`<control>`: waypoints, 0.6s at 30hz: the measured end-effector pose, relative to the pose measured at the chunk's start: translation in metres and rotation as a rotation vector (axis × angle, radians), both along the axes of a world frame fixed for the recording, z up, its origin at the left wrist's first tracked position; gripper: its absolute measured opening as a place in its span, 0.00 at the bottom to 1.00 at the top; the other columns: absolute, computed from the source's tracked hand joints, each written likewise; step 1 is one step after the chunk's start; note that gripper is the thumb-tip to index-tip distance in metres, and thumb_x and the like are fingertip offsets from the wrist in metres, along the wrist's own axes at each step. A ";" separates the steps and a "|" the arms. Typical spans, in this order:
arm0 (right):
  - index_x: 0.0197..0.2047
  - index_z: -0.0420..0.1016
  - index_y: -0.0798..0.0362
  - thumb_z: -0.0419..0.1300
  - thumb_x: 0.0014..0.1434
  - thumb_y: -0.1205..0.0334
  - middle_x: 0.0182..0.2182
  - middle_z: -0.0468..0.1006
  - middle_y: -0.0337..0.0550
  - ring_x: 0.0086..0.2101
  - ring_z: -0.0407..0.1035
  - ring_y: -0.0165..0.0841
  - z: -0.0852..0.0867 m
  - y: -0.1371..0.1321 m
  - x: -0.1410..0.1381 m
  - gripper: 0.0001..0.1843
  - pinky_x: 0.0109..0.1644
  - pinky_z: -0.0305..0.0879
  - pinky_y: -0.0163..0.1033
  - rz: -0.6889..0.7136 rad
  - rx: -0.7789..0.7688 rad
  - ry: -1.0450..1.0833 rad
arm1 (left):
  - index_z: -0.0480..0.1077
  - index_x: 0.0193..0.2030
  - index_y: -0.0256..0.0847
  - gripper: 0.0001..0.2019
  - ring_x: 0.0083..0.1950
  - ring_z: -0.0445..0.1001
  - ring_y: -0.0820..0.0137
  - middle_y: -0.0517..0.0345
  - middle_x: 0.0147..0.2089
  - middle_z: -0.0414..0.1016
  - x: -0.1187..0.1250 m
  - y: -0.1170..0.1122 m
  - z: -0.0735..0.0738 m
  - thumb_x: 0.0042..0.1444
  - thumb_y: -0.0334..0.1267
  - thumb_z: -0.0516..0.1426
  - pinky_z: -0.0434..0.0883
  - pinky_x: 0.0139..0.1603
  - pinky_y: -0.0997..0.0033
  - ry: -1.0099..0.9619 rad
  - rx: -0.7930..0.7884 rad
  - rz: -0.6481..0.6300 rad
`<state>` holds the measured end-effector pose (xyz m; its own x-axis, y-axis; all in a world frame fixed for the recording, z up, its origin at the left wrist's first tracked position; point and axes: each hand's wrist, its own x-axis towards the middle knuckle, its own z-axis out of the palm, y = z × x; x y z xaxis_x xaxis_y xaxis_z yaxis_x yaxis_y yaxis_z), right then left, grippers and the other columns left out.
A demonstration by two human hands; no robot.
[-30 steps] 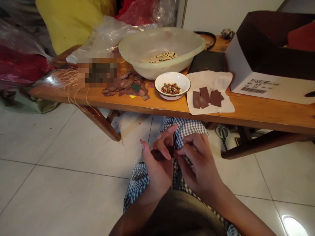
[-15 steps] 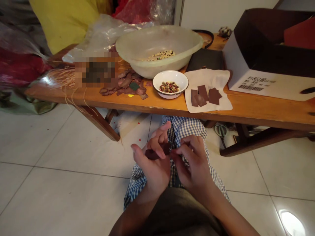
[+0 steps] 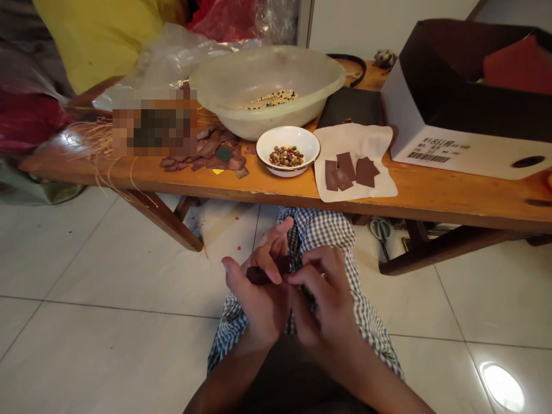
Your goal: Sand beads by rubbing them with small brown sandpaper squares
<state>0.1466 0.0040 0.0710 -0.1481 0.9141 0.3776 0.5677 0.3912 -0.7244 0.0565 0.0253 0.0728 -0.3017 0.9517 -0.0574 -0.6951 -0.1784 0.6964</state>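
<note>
Dark brown, leathery and soft-edged, the small piece (image 3: 259, 275) sits between the hands, just above the lap and its blue-and-white checked cloth (image 3: 328, 233). The left hand (image 3: 259, 299) is closed around it, pinching it between thumb and curled fingers, with the index finger raised over the top. The right hand (image 3: 323, 305) is curled in tight against the piece's far end. Its fingers hide the contact, so whether it grips there cannot be told.

The step in hand looks like close finger work on this one piece, and the hold seems to call for steady, small adjustments between both hands. Any detail on the piece is too hidden to read.

At twelve o'clock on the wooden table (image 3: 452, 198), a white bowl (image 3: 288, 127) holds mixed coloured beads (image 3: 286, 156), with a plastic basin (image 3: 267, 118) behind it. At one o'clock, dark brown squares (image 3: 349, 174) lie on a white sheet (image 3: 379, 184). At eleven o'clock lies a heap of brown scraps (image 3: 202, 155). Scissors (image 3: 381, 230) lie on the floor beneath the table at one o'clock.
</note>
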 end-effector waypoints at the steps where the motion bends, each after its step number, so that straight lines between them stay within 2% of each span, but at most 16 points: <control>1: 0.31 0.65 0.54 0.53 0.54 0.75 0.37 0.62 0.45 0.39 0.58 0.37 0.000 0.001 0.000 0.07 0.41 0.59 0.46 0.003 0.007 -0.014 | 0.61 0.11 0.44 0.33 0.60 0.67 0.65 0.59 0.45 0.79 0.000 0.001 -0.001 0.60 0.59 0.38 0.57 0.65 0.63 -0.006 -0.013 -0.004; 5: 0.30 0.65 0.54 0.54 0.56 0.74 0.35 0.62 0.45 0.38 0.58 0.37 0.000 0.009 0.001 0.07 0.41 0.58 0.46 -0.121 0.011 -0.044 | 0.60 0.10 0.43 0.32 0.59 0.68 0.64 0.57 0.41 0.80 -0.002 0.007 -0.005 0.60 0.58 0.40 0.58 0.65 0.63 -0.009 -0.006 0.040; 10: 0.31 0.66 0.53 0.53 0.55 0.75 0.37 0.63 0.44 0.39 0.59 0.37 -0.010 0.010 0.003 0.07 0.41 0.59 0.45 -0.045 -0.002 -0.029 | 0.61 0.11 0.43 0.31 0.59 0.68 0.63 0.54 0.43 0.80 -0.002 0.006 0.000 0.60 0.56 0.42 0.60 0.64 0.64 -0.057 -0.076 0.015; 13: 0.29 0.66 0.53 0.54 0.57 0.72 0.34 0.63 0.42 0.37 0.59 0.36 -0.019 0.015 0.014 0.07 0.40 0.58 0.44 -0.156 0.012 -0.013 | 0.63 0.12 0.43 0.30 0.60 0.68 0.62 0.52 0.42 0.80 -0.006 0.001 0.005 0.60 0.56 0.44 0.59 0.65 0.62 0.003 0.035 0.067; 15: 0.30 0.67 0.53 0.54 0.59 0.70 0.32 0.63 0.41 0.36 0.60 0.35 -0.013 0.024 0.024 0.06 0.41 0.59 0.43 -0.178 0.023 0.024 | 0.65 0.12 0.43 0.29 0.60 0.67 0.61 0.53 0.40 0.80 -0.010 -0.002 0.007 0.58 0.57 0.46 0.58 0.65 0.61 0.052 0.101 0.094; 18: 0.35 0.67 0.53 0.51 0.62 0.66 0.33 0.65 0.42 0.36 0.62 0.33 0.017 0.053 0.029 0.06 0.41 0.61 0.40 -0.118 0.086 0.021 | 0.66 0.12 0.43 0.29 0.58 0.68 0.62 0.54 0.39 0.79 -0.016 -0.007 0.004 0.58 0.57 0.47 0.59 0.64 0.62 0.047 0.062 0.086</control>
